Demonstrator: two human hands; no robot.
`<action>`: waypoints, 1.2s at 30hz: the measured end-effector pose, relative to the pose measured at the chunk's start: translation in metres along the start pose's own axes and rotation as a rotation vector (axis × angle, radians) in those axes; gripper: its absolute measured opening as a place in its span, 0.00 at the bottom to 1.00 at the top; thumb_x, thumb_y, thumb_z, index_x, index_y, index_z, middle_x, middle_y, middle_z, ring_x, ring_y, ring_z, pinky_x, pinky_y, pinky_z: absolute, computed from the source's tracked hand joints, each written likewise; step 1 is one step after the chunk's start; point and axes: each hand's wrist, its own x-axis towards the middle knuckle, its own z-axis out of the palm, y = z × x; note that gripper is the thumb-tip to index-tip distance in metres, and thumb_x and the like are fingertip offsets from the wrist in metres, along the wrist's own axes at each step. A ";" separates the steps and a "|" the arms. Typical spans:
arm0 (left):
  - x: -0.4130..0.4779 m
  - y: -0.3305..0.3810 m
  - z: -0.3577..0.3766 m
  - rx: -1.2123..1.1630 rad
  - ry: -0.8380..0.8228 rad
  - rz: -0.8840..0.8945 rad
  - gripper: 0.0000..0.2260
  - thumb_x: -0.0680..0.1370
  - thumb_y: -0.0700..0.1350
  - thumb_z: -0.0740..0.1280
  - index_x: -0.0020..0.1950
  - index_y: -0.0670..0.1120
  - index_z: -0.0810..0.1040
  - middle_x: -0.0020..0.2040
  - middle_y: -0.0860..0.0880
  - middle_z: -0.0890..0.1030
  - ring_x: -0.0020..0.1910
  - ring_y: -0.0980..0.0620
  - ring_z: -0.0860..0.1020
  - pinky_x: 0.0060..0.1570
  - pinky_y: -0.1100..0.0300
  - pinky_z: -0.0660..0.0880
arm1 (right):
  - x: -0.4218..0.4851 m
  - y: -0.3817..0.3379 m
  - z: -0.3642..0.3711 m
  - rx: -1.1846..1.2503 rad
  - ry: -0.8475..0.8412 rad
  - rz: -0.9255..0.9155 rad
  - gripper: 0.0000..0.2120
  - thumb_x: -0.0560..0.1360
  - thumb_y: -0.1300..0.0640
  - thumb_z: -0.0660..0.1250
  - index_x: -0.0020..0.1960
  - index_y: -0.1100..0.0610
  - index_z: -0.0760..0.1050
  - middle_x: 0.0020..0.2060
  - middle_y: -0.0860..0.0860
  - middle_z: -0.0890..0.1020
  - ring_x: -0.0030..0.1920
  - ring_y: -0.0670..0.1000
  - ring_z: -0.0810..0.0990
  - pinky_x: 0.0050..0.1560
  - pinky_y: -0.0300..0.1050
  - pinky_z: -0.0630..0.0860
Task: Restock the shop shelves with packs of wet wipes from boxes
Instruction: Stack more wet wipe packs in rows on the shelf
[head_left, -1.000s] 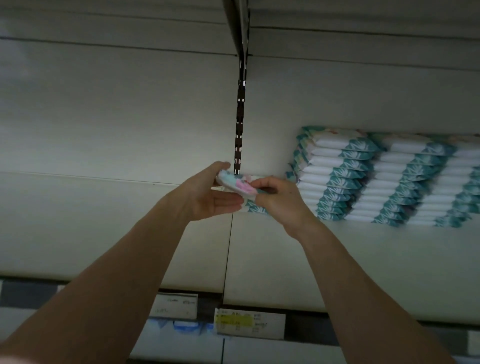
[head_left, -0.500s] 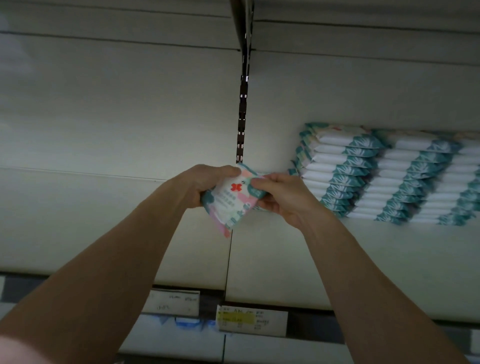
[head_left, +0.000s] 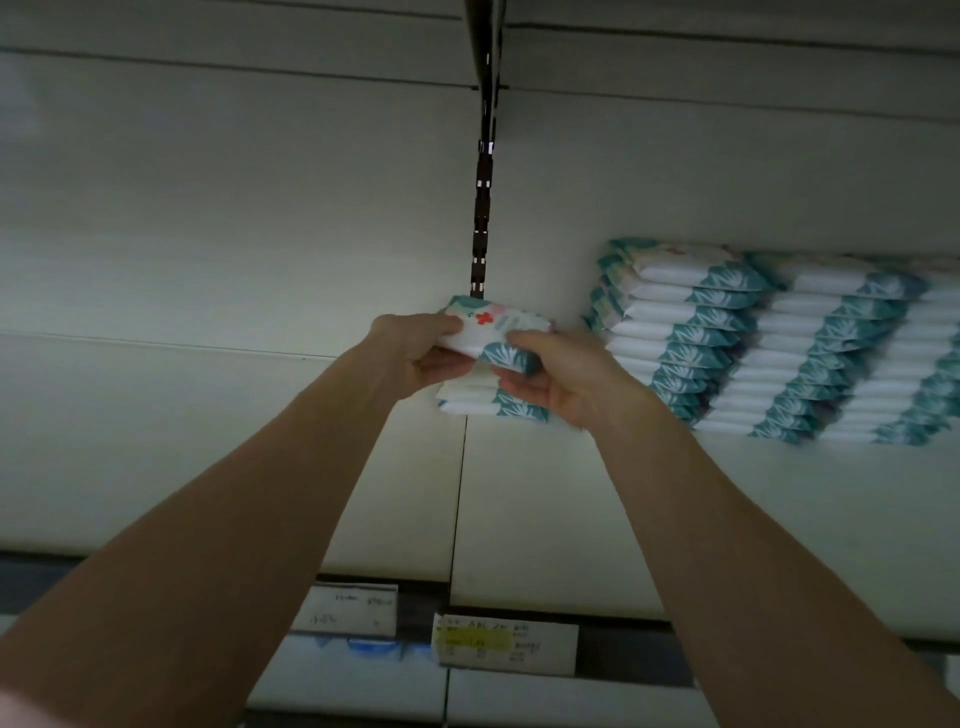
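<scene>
Head cam view, so: both hands are reaching up onto the shelf (head_left: 701, 519) and holding one pack of wet wipes (head_left: 501, 328) between them. The left hand (head_left: 415, 353) is gripping the pack's left end with curled fingers (head_left: 436, 325), and the right hand (head_left: 563, 382) is pinching the right end. Half a second back the pack was tipped up with its printed face toward the camera. Now it's lying pretty much flat, right over the short pile (head_left: 488, 404) just left of the tall stacks (head_left: 675, 338), below the slotted upright (head_left: 482, 218). Can't tell if it's touching the pile yet. I'm reading this as the placing step nearly wrapping up, with letting go coming next. That pile is sitting way lower than its neighbours, so more packs are probably needed.
</scene>
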 end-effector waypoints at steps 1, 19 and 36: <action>0.005 0.001 0.004 0.033 0.035 0.023 0.09 0.76 0.37 0.69 0.54 0.37 0.74 0.42 0.39 0.80 0.36 0.45 0.81 0.31 0.55 0.80 | 0.004 -0.001 0.001 -0.080 0.018 -0.017 0.08 0.77 0.65 0.66 0.56 0.61 0.73 0.44 0.56 0.79 0.37 0.51 0.80 0.29 0.39 0.80; 0.035 -0.023 0.008 0.460 0.195 0.140 0.10 0.78 0.44 0.67 0.40 0.40 0.75 0.36 0.46 0.76 0.32 0.51 0.75 0.33 0.61 0.75 | 0.041 0.009 -0.003 -1.026 0.236 -0.218 0.07 0.77 0.63 0.60 0.49 0.63 0.76 0.44 0.57 0.78 0.44 0.54 0.76 0.36 0.38 0.70; 0.040 -0.025 0.011 0.978 0.093 0.446 0.19 0.79 0.47 0.64 0.71 0.52 0.72 0.66 0.45 0.72 0.54 0.47 0.77 0.49 0.59 0.77 | 0.030 0.002 0.000 -1.353 0.310 -0.315 0.16 0.75 0.62 0.66 0.63 0.59 0.75 0.63 0.58 0.71 0.60 0.57 0.73 0.60 0.46 0.72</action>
